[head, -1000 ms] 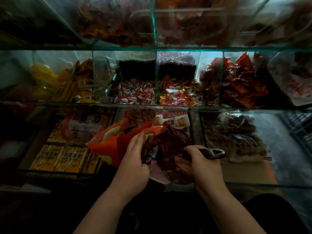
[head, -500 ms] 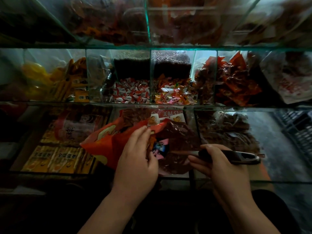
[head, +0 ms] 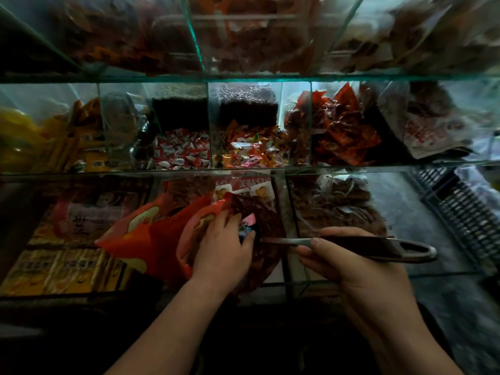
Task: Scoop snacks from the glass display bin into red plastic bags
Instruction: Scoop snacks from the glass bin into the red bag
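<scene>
Over the bin (head: 283, 209), red bag (head: 151, 239) in left fingers (head: 226, 224)

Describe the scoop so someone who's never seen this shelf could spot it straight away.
Start at the lowest tier of the glass display case. Right of the red bag, the right hand grips the scoop: the only long dark handle, ending in an open loop.

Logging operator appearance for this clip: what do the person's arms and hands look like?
The left hand and right hand are bare: no gloves, rings or watch visible. Both forearms are bare too, no sleeve in view. Dim light hides finer marks.
</scene>
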Action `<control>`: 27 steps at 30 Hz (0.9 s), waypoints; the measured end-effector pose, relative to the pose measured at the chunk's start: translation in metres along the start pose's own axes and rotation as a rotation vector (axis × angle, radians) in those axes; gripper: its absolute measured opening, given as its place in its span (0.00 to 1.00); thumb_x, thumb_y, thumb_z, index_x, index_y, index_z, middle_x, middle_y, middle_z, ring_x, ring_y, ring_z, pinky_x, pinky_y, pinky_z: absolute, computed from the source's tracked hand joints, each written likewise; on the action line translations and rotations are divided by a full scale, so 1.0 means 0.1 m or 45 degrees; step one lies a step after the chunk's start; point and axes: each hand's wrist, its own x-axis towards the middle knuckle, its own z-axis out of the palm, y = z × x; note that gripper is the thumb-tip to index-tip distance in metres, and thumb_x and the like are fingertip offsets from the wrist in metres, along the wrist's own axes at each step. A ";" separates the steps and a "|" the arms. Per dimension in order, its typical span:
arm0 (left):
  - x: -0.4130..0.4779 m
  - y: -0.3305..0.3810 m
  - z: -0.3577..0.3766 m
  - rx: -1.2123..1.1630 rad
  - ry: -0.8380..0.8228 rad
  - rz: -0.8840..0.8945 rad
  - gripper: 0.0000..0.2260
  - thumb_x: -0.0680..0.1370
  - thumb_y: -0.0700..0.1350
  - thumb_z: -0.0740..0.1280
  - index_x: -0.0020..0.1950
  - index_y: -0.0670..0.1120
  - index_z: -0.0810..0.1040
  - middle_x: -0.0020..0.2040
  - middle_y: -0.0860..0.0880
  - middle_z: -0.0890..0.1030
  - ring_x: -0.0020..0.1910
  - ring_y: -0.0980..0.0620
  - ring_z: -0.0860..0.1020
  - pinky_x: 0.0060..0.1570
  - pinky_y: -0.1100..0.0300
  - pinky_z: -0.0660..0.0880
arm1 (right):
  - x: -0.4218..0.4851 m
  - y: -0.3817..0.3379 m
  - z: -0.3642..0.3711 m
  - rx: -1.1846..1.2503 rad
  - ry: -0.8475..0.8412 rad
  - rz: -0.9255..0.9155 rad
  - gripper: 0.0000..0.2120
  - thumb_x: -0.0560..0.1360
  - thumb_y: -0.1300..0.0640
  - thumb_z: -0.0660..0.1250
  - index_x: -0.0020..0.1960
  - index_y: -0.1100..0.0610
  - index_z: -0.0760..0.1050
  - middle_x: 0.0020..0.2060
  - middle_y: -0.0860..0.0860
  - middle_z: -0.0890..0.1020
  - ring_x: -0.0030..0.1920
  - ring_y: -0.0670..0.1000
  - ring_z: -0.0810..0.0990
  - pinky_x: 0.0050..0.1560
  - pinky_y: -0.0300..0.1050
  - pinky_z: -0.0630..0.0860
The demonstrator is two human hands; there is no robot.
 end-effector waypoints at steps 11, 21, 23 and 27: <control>0.01 0.11 -0.16 -0.172 0.337 0.320 0.16 0.81 0.50 0.63 0.64 0.46 0.82 0.63 0.52 0.79 0.66 0.53 0.74 0.66 0.51 0.73 | -0.17 -0.30 0.12 0.116 -0.070 0.025 0.08 0.73 0.76 0.68 0.43 0.65 0.79 0.32 0.62 0.85 0.35 0.60 0.87 0.37 0.47 0.85; 0.39 0.38 -0.39 -0.259 0.513 0.592 0.15 0.83 0.50 0.64 0.62 0.44 0.83 0.62 0.51 0.78 0.65 0.54 0.74 0.65 0.63 0.70 | -0.09 -0.64 0.23 0.194 -0.169 0.139 0.28 0.77 0.72 0.63 0.20 0.57 0.80 0.22 0.54 0.82 0.27 0.45 0.84 0.32 0.34 0.80; 0.58 0.47 -0.45 -0.248 0.516 0.606 0.14 0.83 0.49 0.64 0.60 0.43 0.84 0.61 0.48 0.79 0.63 0.53 0.74 0.64 0.65 0.68 | -0.02 -0.67 0.27 0.202 -0.139 -0.126 0.10 0.67 0.68 0.69 0.33 0.55 0.82 0.29 0.58 0.85 0.35 0.55 0.88 0.37 0.44 0.85; 1.03 0.61 -0.57 -0.184 0.375 0.509 0.17 0.85 0.54 0.62 0.66 0.45 0.81 0.68 0.48 0.77 0.71 0.53 0.69 0.70 0.58 0.66 | 0.30 -0.63 0.37 0.317 -0.079 -0.150 0.05 0.75 0.68 0.69 0.45 0.59 0.80 0.37 0.57 0.87 0.45 0.59 0.89 0.43 0.46 0.85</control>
